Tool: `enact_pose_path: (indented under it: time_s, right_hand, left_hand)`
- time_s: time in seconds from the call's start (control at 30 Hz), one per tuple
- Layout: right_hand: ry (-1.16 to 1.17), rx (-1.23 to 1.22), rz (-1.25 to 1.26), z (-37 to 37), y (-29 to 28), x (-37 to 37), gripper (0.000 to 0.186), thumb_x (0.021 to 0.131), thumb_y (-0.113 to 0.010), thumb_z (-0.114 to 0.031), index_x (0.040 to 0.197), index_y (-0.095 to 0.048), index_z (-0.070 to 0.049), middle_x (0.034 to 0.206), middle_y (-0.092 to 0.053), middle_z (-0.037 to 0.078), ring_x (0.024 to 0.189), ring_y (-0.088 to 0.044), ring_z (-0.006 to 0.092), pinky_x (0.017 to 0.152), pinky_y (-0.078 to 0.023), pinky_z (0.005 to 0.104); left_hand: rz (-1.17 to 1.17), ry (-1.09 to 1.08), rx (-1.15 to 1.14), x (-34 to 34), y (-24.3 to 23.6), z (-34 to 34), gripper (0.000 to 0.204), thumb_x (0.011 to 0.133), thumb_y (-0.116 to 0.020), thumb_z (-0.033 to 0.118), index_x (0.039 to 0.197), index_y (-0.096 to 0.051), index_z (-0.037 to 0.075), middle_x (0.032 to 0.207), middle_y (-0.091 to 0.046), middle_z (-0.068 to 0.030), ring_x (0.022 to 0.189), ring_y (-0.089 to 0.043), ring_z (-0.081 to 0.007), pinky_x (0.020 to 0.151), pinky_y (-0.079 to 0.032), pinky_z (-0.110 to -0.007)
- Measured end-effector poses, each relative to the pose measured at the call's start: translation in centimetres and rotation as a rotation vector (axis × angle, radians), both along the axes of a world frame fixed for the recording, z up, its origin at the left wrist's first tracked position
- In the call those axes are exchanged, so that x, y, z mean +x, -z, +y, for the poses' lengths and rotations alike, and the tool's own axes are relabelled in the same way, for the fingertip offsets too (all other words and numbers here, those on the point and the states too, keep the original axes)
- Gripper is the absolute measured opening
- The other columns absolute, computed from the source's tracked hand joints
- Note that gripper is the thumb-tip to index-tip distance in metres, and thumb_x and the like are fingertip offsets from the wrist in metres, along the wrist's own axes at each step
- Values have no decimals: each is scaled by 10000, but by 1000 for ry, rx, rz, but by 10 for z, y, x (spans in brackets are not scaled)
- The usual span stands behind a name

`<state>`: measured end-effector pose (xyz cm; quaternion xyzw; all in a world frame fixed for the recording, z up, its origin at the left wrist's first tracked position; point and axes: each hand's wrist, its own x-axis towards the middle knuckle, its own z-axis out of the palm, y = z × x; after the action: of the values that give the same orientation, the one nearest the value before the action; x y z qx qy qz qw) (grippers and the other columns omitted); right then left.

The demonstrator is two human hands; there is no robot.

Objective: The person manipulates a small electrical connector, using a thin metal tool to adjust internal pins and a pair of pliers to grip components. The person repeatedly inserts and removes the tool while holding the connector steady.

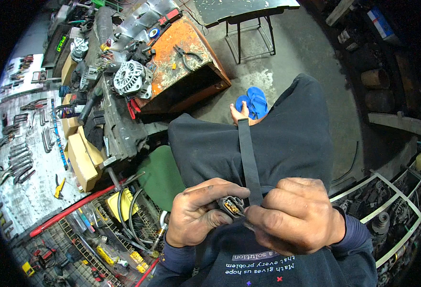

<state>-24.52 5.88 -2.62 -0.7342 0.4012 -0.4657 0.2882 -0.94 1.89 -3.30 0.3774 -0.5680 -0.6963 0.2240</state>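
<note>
My left hand [198, 210] is closed around a small dark electrical connector [231, 206], gripped between thumb and fingers above my lap. The connector's end faces up and shows orange-yellow inside. Close beside it, my right hand [294, 215] has its fingers curled in and the thumb and forefinger pinched at the connector's right edge. Whatever lies in that pinch is too small and too hidden to make out. A dark grey strap [249, 162] hangs down over my black trousers, behind both hands.
On a rusty orange cabinet [184, 43] lie black-handled pliers [188, 57] and a roll of blue tape [154, 33]. An alternator [132, 78] sits beside it. Tools hang on a white board [28, 138] at left. A wire rack [83, 239] stands lower left; a metal-framed parts bin [397, 210] is at right.
</note>
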Motion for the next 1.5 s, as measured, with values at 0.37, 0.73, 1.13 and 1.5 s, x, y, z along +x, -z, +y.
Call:
enact_pose_path:
  time_s: [0.37, 0.73, 1.13, 1.5]
  right_hand:
    - [60, -153, 71, 1, 9, 7, 269, 665, -800, -77, 924, -748, -27, 664, -541, -10, 525, -497, 99, 435, -341, 273]
    - [84, -293, 184, 6, 9, 11, 282, 637, -665, -189, 867, -709, -32, 812, -615, 15, 632, -537, 110, 524, -385, 261]
    - [70, -349, 209, 9, 13, 12, 263, 622, -670, -186, 842, -700, -45, 784, -581, 5, 624, -529, 99, 503, -382, 246]
    - [107, -385, 289, -4, 6, -2, 296, 622, -669, -197, 859, -704, -25, 733, -534, 0, 588, -519, 110, 486, -399, 254]
  left_hand:
    - [-1, -23, 147, 0, -5, 1, 609, 878, -818, 361, 1266, -690, -90, 1103, -698, -128, 995, -687, -161, 860, -548, -268]
    - [99, -112, 237, -1, -2, 8, 637, 891, -815, 329, 1312, -642, -118, 1066, -683, -95, 989, -664, -127, 863, -541, -238]
    - [37, 35, 261, 6, -5, 0, 533, 948, -775, 268, 1299, -647, -112, 1091, -664, -86, 985, -635, -107, 863, -509, -227]
    - [115, -35, 430, 5, -5, 7, 465, 970, -742, 159, 1331, -621, -108, 1211, -681, -117, 1003, -665, -140, 920, -537, -274]
